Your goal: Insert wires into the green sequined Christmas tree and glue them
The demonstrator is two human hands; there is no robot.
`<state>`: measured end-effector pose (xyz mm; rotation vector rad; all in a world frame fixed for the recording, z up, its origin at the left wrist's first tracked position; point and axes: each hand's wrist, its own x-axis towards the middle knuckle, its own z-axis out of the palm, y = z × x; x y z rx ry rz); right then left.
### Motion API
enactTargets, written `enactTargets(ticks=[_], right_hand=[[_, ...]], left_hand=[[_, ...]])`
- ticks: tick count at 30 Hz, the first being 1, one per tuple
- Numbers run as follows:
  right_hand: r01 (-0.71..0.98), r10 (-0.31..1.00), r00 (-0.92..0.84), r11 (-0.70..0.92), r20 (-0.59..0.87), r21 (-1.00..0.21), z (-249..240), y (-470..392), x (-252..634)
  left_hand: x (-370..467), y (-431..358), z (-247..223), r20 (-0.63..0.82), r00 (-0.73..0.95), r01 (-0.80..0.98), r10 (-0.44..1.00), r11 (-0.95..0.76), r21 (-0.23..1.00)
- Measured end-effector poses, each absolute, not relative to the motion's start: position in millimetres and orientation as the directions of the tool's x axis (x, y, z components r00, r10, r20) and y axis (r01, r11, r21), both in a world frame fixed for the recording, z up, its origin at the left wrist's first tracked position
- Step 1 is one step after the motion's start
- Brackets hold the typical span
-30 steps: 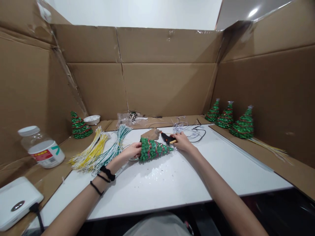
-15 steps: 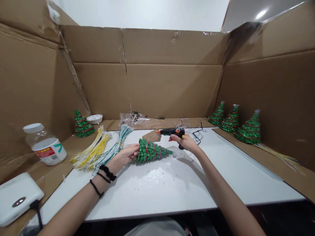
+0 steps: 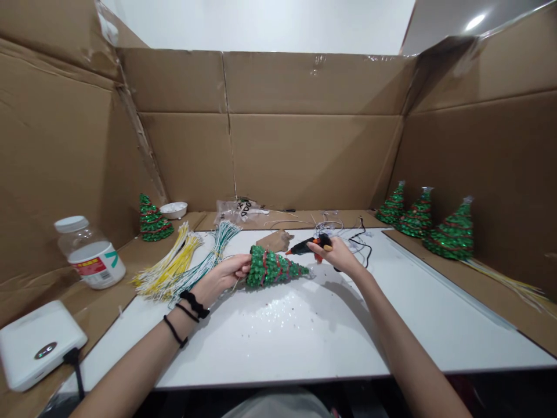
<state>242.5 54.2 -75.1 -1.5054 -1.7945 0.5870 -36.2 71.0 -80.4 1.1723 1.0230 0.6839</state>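
My left hand is closed around the base end of a small green Christmas tree with red trim. The tree lies on its side in my grip, its silvery tip pointing right. In my right hand is a black hot glue gun with an orange nozzle. The nozzle points left and down, close above the tree's upper side; whether it touches cannot be made out. Behind the tree lies a brown piece of cardboard on the white board.
Bundles of yellow and green-white wires lie left, near a plastic jar, a white device, a white bowl and another tree. Three trees stand right. Cardboard walls enclose the board; a black cable trails behind.
My right hand has tilted the glue gun downward and brought its nozzle from above the cardboard piece to the tree's upper side. The view has shifted slightly; my left hand still holds the tree.
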Motion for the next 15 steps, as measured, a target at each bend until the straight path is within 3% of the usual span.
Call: enactTargets(ticks=[4,15], right_hand=[[0.673,0.970,-0.070,0.218,0.233,-0.707,-73.6,51.9,242.8],[0.713,0.975,-0.044,0.183,0.218,-0.677,-70.4,49.3,240.5]], left_hand=[[-37.0,72.0,-81.2,-0.334,0.413,-0.001,0.847,0.367,0.930],[-35.5,71.5,-79.1,-0.354,0.432,-0.033,0.830,0.406,0.913]])
